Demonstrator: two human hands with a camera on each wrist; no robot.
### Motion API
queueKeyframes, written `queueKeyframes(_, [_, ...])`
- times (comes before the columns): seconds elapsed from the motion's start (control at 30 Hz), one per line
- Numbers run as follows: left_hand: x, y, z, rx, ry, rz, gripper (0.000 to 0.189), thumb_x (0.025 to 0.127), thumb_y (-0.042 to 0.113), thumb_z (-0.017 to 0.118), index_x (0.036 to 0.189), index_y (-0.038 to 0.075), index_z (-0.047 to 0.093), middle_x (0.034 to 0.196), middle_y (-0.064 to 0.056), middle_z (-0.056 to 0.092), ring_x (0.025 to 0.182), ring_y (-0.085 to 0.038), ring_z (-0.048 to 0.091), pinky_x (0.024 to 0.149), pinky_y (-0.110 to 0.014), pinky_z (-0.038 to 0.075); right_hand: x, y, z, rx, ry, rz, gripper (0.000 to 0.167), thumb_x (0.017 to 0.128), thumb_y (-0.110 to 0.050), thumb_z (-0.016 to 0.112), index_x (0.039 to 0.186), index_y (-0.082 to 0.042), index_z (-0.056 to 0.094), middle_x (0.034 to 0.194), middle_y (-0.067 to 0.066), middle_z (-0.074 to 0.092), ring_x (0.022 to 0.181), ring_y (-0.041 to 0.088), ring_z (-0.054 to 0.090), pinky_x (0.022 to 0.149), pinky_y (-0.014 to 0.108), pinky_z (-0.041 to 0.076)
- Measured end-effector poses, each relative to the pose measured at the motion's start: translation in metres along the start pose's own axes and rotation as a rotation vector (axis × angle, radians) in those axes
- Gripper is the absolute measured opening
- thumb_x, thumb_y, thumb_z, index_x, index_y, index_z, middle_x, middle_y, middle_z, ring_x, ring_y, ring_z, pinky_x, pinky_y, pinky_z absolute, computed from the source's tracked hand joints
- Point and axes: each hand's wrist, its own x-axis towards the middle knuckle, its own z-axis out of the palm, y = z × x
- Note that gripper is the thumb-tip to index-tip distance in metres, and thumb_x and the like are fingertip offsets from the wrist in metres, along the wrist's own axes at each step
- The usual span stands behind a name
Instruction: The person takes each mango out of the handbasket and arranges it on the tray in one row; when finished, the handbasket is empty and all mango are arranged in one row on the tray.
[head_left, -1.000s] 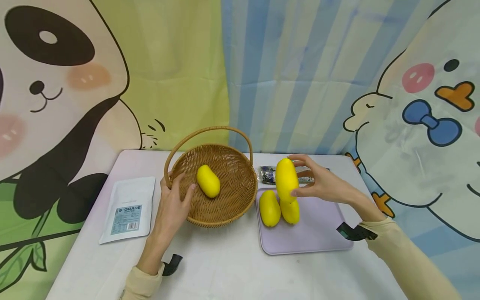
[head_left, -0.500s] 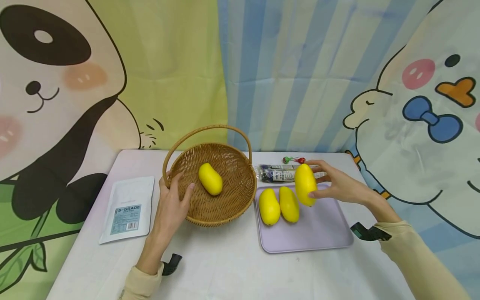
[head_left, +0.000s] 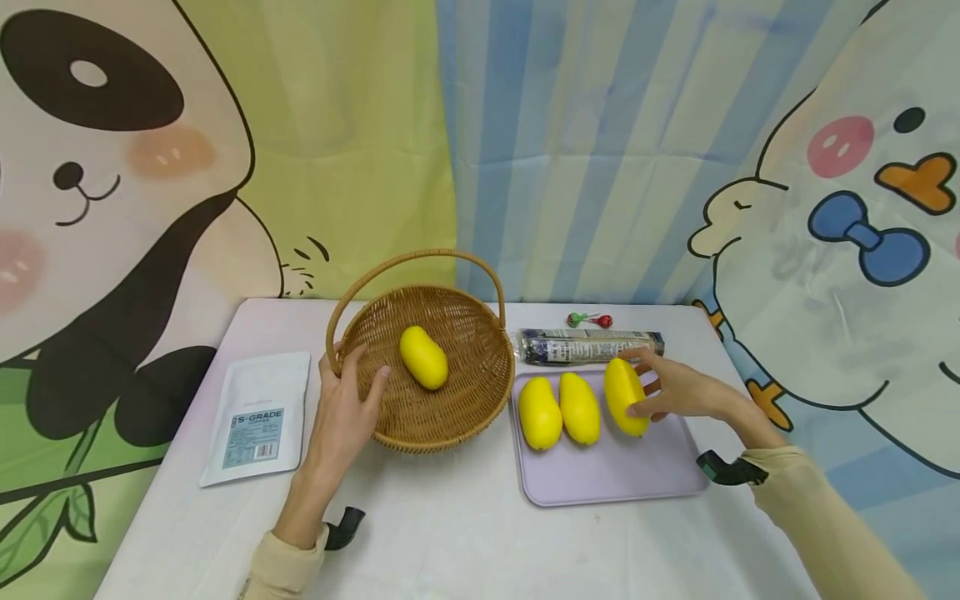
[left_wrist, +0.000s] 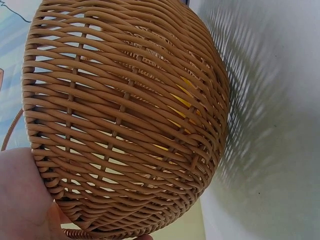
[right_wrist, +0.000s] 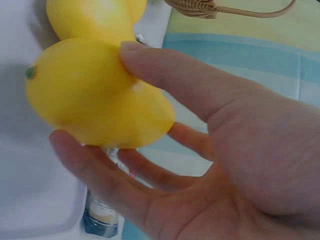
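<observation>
My left hand [head_left: 347, 408] grips the left side of a brown wicker basket [head_left: 472, 417], near the foot of its arched handle. One yellow mango [head_left: 423, 358] lies inside the basket; through the weave in the left wrist view only bits of yellow show. My right hand [head_left: 678, 390] holds another mango [head_left: 627, 398] over the lilac tray [head_left: 622, 479], thumb on one side and fingers on the other. In the right wrist view this mango [right_wrist: 85, 90] shows a small green stem spot. Two more mangoes, a left one [head_left: 540, 413] and a middle one [head_left: 580, 408], lie side by side on the tray.
A dark clear-wrapped packet [head_left: 588, 346] lies just behind the tray. Farther back are two small lollipops, one green and one red [head_left: 602, 321]. On the left a white labelled pouch [head_left: 258, 417] lies flat. A printed curtain [head_left: 570, 167] hangs behind the table.
My right hand has carried its mango rightward, away from above the two others, and down to the tray's right part. The lollipops and packet have come into fuller view. My left hand stays put.
</observation>
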Motion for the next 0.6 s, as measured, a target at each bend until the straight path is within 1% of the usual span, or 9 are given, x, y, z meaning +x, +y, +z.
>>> queueKeyframes(0.1, [0.000,0.000,0.000,-0.002,-0.004,-0.006,0.063,0.104,0.043,0.055,0.151,0.003,0.042,0.161,-0.028,0.018,0.127,-0.048,0.050,0.099,-0.062,0.049,0.003,0.002,0.004,-0.006,0.004,0.043,0.094,0.085,-0.028,0.084,0.157,-0.017,0.025,0.149,0.030,0.039,0.112,0.034,0.060,0.077,0.040,0.062])
queueKeyframes(0.23, [-0.001,0.000,-0.001,-0.006,-0.014,-0.017,0.063,0.104,0.043,0.054,0.152,0.005,0.042,0.162,-0.027,0.016,0.127,-0.048,0.050,0.098,-0.063,0.049,0.008,0.004,0.011,0.003,-0.002,0.068,0.093,0.085,-0.028,0.084,0.157,-0.018,0.025,0.148,0.031,0.038,0.110,0.034,0.060,0.077,0.040,0.063])
queueKeyframes(0.47, [-0.001,0.000,-0.001,0.008,-0.023,-0.032,0.062,0.104,0.045,0.053,0.153,0.008,0.041,0.162,-0.026,0.017,0.119,-0.046,0.054,0.093,-0.060,0.053,0.015,0.010,0.017,-0.022,0.006,0.079,0.092,0.084,-0.032,0.085,0.155,-0.018,0.027,0.144,0.028,0.042,0.107,0.031,0.060,0.074,0.039,0.063])
queueKeyframes(0.6, [-0.001,0.001,-0.001,0.010,-0.017,-0.031,0.062,0.104,0.045,0.053,0.152,0.008,0.042,0.162,-0.026,0.018,0.119,-0.046,0.053,0.092,-0.059,0.053,0.017,0.011,0.019,-0.022,0.007,0.082,0.092,0.084,-0.034,0.084,0.155,-0.016,0.028,0.144,0.029,0.043,0.109,0.032,0.060,0.073,0.039,0.063])
